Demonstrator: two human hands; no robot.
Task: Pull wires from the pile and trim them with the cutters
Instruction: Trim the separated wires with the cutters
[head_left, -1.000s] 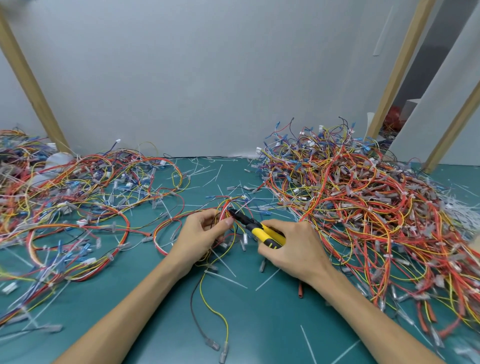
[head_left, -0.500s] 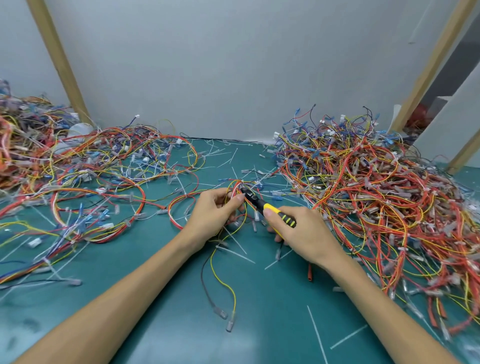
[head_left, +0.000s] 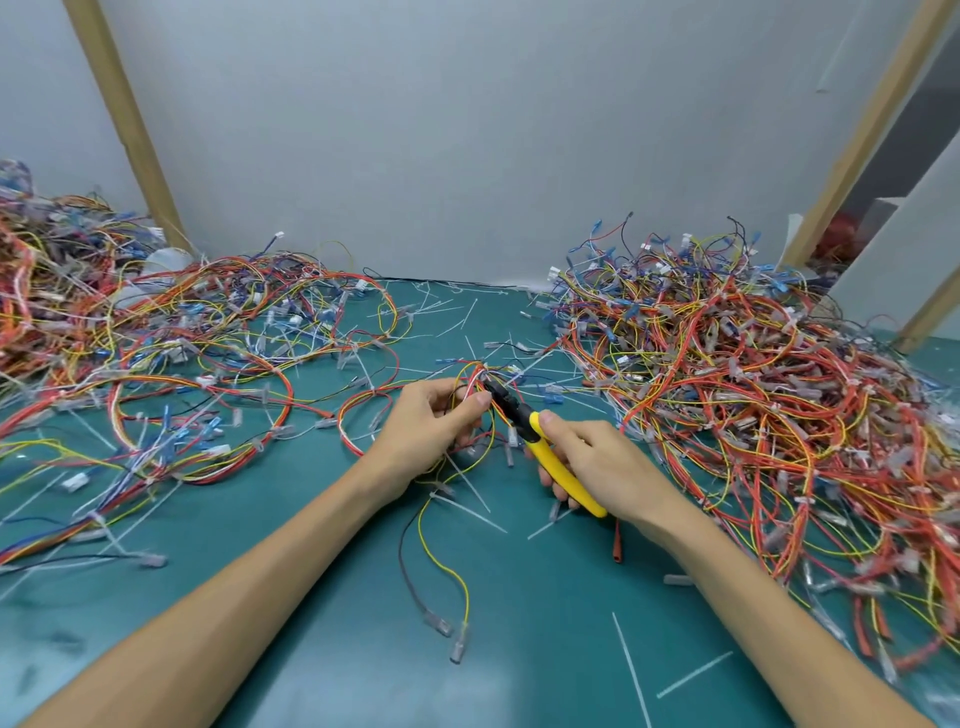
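My left hand (head_left: 426, 431) pinches a small bundle of red, yellow and black wires (head_left: 470, 382) at the table's middle; their loose ends (head_left: 447, 566) trail toward me with clear connectors. My right hand (head_left: 597, 462) grips the yellow-handled cutters (head_left: 550, 457), whose black jaws sit against the bundle right beside my left thumb. A large tangled pile of red, orange and yellow wires (head_left: 753, 395) lies to the right, touching my right wrist area.
A second spread of wires (head_left: 171, 353) covers the left of the green mat (head_left: 545, 623). White cable-tie offcuts (head_left: 631, 670) and a red sleeve piece (head_left: 616, 543) lie scattered. A grey wall with wooden posts (head_left: 130, 130) stands behind.
The view has tilted and shifted; both hands sit a little farther from me. The cutter jaws stay at the bundle, and more of the yellow handles shows below my right hand.
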